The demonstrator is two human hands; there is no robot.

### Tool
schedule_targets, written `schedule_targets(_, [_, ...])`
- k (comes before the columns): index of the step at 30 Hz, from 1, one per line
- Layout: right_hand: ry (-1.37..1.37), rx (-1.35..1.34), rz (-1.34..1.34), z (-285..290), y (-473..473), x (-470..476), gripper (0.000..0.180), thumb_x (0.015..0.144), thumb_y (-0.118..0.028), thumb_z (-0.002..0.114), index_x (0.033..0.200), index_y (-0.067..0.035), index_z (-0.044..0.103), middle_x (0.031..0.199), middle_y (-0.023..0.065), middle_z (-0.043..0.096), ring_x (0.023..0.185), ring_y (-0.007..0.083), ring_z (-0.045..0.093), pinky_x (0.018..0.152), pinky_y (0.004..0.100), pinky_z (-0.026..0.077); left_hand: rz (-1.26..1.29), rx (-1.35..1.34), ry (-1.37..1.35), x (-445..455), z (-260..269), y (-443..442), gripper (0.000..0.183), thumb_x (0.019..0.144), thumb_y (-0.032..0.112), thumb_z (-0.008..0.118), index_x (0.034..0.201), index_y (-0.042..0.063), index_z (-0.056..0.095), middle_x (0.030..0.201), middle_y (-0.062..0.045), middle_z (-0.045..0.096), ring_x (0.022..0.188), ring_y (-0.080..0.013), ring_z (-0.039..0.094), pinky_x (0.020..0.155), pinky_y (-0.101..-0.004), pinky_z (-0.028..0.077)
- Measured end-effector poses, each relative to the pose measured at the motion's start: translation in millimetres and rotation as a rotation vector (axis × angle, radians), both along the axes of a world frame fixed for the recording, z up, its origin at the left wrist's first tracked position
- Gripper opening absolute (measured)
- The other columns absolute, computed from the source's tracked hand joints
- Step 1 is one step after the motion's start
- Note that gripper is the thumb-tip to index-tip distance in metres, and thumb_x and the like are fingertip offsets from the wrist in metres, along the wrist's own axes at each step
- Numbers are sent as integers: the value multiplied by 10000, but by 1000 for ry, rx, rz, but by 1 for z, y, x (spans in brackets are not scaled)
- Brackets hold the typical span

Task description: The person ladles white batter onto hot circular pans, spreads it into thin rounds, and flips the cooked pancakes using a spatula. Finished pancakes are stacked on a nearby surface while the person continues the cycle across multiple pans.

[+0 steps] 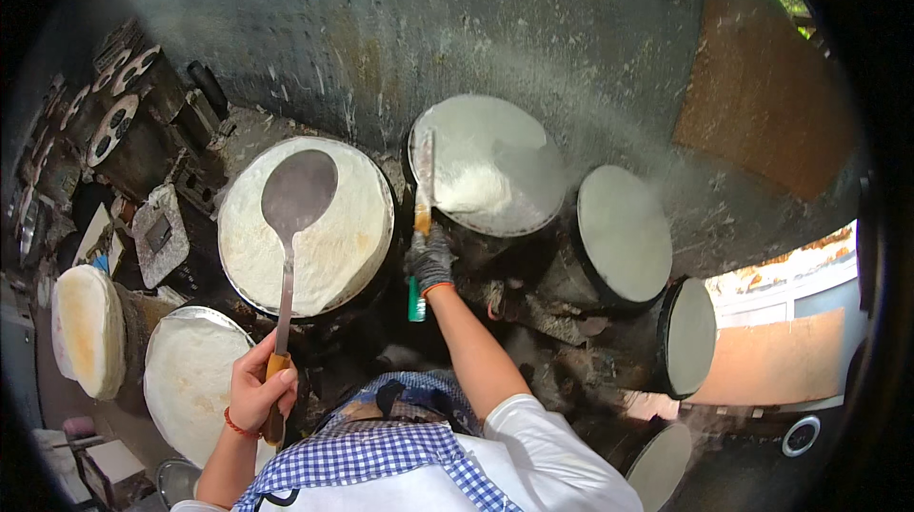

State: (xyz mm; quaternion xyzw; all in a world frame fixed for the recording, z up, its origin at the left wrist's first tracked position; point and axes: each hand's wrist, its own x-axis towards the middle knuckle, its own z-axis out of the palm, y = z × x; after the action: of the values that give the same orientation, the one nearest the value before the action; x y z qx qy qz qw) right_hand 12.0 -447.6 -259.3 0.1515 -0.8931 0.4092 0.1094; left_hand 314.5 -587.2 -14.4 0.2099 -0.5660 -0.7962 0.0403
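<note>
My left hand (263,385), bare with a red bead bracelet, grips the wooden handle of a long metal ladle (300,191). Its broad round head is over a round griddle top (227,275) covered by a white, lightly browned flatbread layer (353,226). In a dark knitted glove, my right hand (430,258) holds a long flat spatula (426,168); a green end shows below the fist. The spatula's blade lies along the left part of a second round griddle top (550,191), which carries a steaming white sheet (475,148). Whether the blade touches that sheet, I cannot tell.
More round drums with pale tops (625,233) curve down the right side. At left stand a thick flatbread stack (89,333) and another white-covered round (196,369). Perforated briquettes (113,130) and stove parts crowd the far left. A stained wall (443,19) rises behind.
</note>
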Motion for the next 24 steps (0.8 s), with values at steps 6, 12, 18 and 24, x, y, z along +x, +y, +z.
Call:
schedule_targets(6, [-874,-737,-90,63,106,27,237,935,-290,546,1131,-156,538,579,45,511,374,181,475,341,329,407,18,46,0,-9,-9,15,604,843,7,612,1399,23,377,649,-37,533,436,-98,472,395,-220,381])
schedule_targets(12, [-447,-317,123,-10,101,5,277,929,-265,532,1163,-122,567,761,99,592,579,226,543,509,355,443,49,12,-54,-43,-10,50,597,841,10,617,1393,32,392,652,-41,543,437,-100,476,392,-221,384])
schedule_targets(18, [-712,-210,120,21,234,-41,316,918,-268,576,1155,-63,615,1057,147,661,954,253,636,815,372,495,43,20,-66,-82,-4,105,590,854,4,591,1403,33,376,645,-40,541,447,-95,478,398,-212,388])
schedule_targets(24, [-497,102,398,17,227,-46,384,925,-361,485,1250,-169,558,1128,143,633,1035,312,597,867,466,458,90,-5,-66,-125,1,167,582,863,16,600,1404,52,386,653,-39,552,463,-90,489,400,-212,386])
